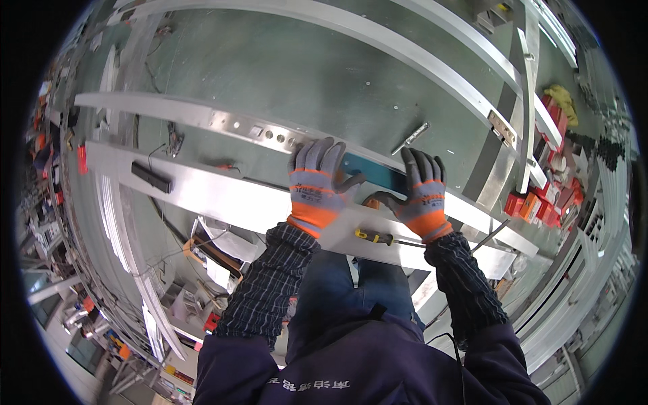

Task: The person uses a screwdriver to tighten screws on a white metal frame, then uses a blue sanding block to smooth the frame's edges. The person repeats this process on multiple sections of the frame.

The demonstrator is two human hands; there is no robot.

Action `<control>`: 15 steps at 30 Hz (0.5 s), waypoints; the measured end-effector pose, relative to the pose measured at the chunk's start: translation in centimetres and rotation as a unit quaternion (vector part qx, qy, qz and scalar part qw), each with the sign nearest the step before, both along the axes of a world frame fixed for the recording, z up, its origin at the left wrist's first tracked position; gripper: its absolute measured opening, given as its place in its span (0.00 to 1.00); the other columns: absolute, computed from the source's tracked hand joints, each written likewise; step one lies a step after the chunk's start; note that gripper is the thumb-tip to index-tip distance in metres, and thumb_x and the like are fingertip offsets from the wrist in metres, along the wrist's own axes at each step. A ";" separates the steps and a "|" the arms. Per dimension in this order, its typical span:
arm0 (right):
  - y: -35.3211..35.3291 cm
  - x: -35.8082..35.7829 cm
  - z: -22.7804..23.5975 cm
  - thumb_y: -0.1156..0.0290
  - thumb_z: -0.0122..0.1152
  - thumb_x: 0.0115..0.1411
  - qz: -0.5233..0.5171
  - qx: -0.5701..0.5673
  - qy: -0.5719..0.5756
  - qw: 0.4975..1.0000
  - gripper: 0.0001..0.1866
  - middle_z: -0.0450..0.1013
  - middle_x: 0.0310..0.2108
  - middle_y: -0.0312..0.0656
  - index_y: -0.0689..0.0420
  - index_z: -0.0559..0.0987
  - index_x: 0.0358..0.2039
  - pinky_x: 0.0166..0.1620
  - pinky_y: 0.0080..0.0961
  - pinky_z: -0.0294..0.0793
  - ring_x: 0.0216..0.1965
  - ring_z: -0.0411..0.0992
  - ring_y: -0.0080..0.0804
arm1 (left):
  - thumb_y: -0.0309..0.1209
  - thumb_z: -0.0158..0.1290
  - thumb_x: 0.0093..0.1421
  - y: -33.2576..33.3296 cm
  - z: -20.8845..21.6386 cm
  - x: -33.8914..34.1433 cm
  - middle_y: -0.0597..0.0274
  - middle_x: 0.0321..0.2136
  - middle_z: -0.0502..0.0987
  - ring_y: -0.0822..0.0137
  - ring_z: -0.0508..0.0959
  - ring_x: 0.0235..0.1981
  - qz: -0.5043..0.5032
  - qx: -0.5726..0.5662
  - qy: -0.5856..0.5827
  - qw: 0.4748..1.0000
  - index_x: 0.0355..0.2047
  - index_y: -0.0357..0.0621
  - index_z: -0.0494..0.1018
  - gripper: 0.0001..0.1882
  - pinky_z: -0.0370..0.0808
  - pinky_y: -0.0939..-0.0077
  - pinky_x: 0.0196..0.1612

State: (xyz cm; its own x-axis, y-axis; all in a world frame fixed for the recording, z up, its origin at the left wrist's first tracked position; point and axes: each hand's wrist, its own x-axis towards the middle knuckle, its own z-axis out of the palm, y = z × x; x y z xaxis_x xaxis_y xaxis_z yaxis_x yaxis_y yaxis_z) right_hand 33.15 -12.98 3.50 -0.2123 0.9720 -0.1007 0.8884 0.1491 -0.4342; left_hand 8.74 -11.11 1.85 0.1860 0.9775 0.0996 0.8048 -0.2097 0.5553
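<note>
My left hand [317, 181], in a grey and orange work glove, lies over a long silver metal profile [182, 116] with its fingers stretched out and its thumb apart. Further right, my right hand [424, 194] wears a matching glove and rests on the same profile, fingers spread. A teal-blue strip [376, 174] shows along the profile between the two hands. To the left of my left hand the profile has a plate with several round holes [275, 136]. A yellow and black screwdriver [375, 236] lies on the wider near profile [236, 204], below my right hand.
A small silver metal part [410, 138] lies beyond the right hand. A black bar-shaped piece [150, 177] sits on the near profile at left. More long profiles [351, 27] cross the far side. Red boxes [540, 204] and a yellow cloth [561, 102] are at right.
</note>
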 end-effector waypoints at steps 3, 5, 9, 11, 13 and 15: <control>-0.9 3.5 -0.7 0.52 0.82 0.44 -0.021 0.004 0.010 1.000 0.48 0.70 0.61 0.48 0.49 0.72 0.66 0.70 0.61 0.56 0.64 0.66 0.54 | 0.48 0.73 0.49 1.7 -1.6 -0.5 0.55 0.60 0.73 0.48 0.70 0.63 -0.065 0.000 0.025 0.998 0.59 0.51 0.75 0.38 0.55 0.38 0.72; -1.4 5.1 -1.6 0.54 0.81 0.45 -0.011 0.006 0.003 1.000 0.44 0.72 0.59 0.48 0.48 0.74 0.63 0.70 0.61 0.56 0.63 0.68 0.53 | 0.48 0.73 0.49 2.8 -0.8 -1.0 0.56 0.61 0.73 0.48 0.70 0.64 -0.102 -0.011 0.051 0.993 0.58 0.53 0.76 0.37 0.55 0.38 0.73; -1.4 5.2 -3.2 0.56 0.80 0.46 -0.021 -0.065 0.036 0.997 0.39 0.75 0.54 0.42 0.45 0.77 0.60 0.70 0.59 0.58 0.57 0.72 0.47 | 0.48 0.72 0.50 4.3 -1.9 -1.9 0.62 0.55 0.79 0.50 0.72 0.62 -0.178 -0.078 0.026 0.980 0.53 0.56 0.80 0.30 0.54 0.38 0.73; -1.5 5.4 -3.1 0.53 0.80 0.46 -0.031 -0.061 0.052 0.996 0.36 0.77 0.52 0.41 0.44 0.80 0.57 0.69 0.60 0.59 0.55 0.74 0.45 | 0.47 0.73 0.49 4.8 -2.0 -1.9 0.65 0.52 0.80 0.53 0.73 0.60 -0.202 -0.074 0.023 0.976 0.51 0.57 0.81 0.28 0.55 0.38 0.72; -1.2 5.4 -2.3 0.52 0.80 0.46 -0.025 -0.043 0.084 0.995 0.34 0.77 0.51 0.41 0.43 0.81 0.55 0.69 0.60 0.61 0.54 0.75 0.45 | 0.46 0.73 0.49 5.0 -1.6 -2.2 0.65 0.52 0.80 0.54 0.74 0.59 -0.227 -0.052 0.030 0.972 0.51 0.58 0.81 0.29 0.55 0.37 0.71; -1.0 5.2 -2.4 0.51 0.79 0.47 -0.032 -0.026 0.093 0.995 0.28 0.79 0.48 0.40 0.43 0.84 0.50 0.65 0.60 0.66 0.50 0.77 0.44 | 0.45 0.74 0.48 5.3 -1.7 -2.2 0.67 0.51 0.80 0.56 0.74 0.57 -0.231 -0.053 0.025 0.971 0.49 0.60 0.81 0.27 0.55 0.38 0.70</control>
